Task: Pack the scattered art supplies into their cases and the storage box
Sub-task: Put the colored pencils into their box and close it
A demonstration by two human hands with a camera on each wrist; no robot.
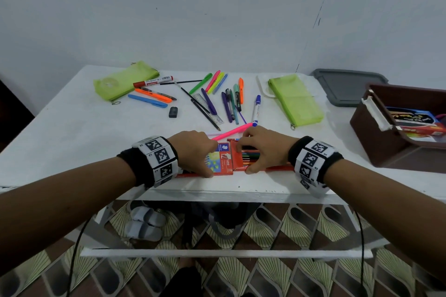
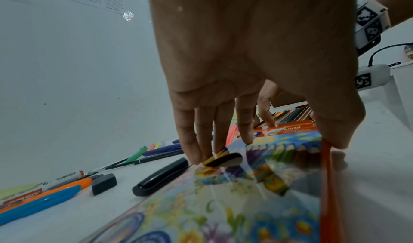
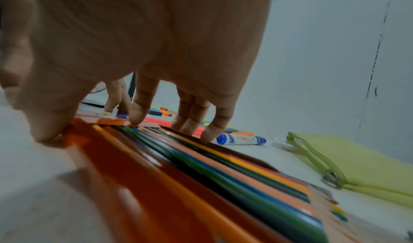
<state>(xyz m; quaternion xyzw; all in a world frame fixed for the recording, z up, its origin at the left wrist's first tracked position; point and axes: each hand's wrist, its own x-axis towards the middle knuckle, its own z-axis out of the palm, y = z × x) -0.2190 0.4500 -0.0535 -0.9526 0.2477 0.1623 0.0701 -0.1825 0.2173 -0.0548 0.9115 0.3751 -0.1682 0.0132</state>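
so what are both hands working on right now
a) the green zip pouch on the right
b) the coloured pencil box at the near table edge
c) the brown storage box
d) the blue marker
b: the left hand holds the printed coloured pencil box while the right hand grips the coloured pencils sticking out of it.

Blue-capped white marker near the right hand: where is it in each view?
Head: blue-capped marker, centre, just beyond the right hand.
Left wrist: not in it.
Right wrist: centre-right, beyond the fingertips.
Shared landmark: green pouch to its right.
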